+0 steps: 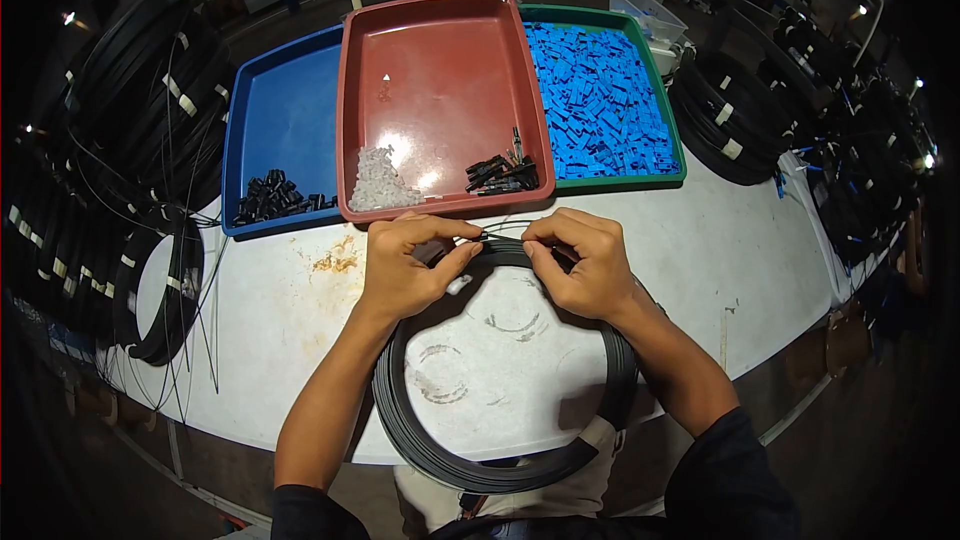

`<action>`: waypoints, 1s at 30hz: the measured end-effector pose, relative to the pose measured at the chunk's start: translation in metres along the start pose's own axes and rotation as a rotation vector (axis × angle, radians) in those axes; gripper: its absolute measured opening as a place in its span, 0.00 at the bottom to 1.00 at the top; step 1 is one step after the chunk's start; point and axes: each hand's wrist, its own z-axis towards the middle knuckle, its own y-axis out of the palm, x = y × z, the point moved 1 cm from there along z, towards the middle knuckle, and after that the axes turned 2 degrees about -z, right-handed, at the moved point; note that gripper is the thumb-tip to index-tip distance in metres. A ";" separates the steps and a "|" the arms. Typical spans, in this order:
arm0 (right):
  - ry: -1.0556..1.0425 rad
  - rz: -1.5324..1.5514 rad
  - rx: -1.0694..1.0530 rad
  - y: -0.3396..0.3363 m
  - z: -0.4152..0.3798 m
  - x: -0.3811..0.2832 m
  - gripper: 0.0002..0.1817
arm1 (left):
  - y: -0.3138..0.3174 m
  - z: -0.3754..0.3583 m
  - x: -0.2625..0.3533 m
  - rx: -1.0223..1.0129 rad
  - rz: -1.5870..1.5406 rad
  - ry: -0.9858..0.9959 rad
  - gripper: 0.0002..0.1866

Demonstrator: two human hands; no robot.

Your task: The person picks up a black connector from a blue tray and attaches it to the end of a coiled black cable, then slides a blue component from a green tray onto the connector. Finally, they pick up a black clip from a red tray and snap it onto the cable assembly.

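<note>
A coil of black cable (400, 410) lies on the white table's front edge, with a pale band of tape at its lower right. At the coil's top, my left hand (415, 260) pinches a thin black cable end between thumb and forefinger. Close beside it on the right, my right hand (580, 260) has its thumb and forefinger closed on the black cable strands. A small gap separates the fingertips of both hands. Whether a small part sits on the cable end is too small to tell.
Behind the hands stand a blue tray (232, 155) with black parts, a red tray (348, 100) with clear and black pieces, and a green tray (672, 135) full of blue pieces. More black coils (730, 120) flank the white table (760, 270) on both sides.
</note>
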 end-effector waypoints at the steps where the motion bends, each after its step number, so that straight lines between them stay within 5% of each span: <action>1: -0.012 -0.007 -0.003 0.000 0.000 0.000 0.01 | 0.000 0.000 -0.001 0.000 0.000 0.000 0.09; 9: -0.071 -0.032 0.017 0.000 -0.001 -0.001 0.01 | 0.001 0.000 -0.002 -0.003 0.055 0.101 0.08; 18: 0.123 0.046 -0.088 -0.005 0.001 0.002 0.03 | -0.002 0.001 0.000 -0.114 -0.041 0.066 0.09; 30: -0.065 0.024 -0.126 0.002 -0.001 0.000 0.02 | 0.001 0.003 0.006 -0.205 0.018 0.207 0.11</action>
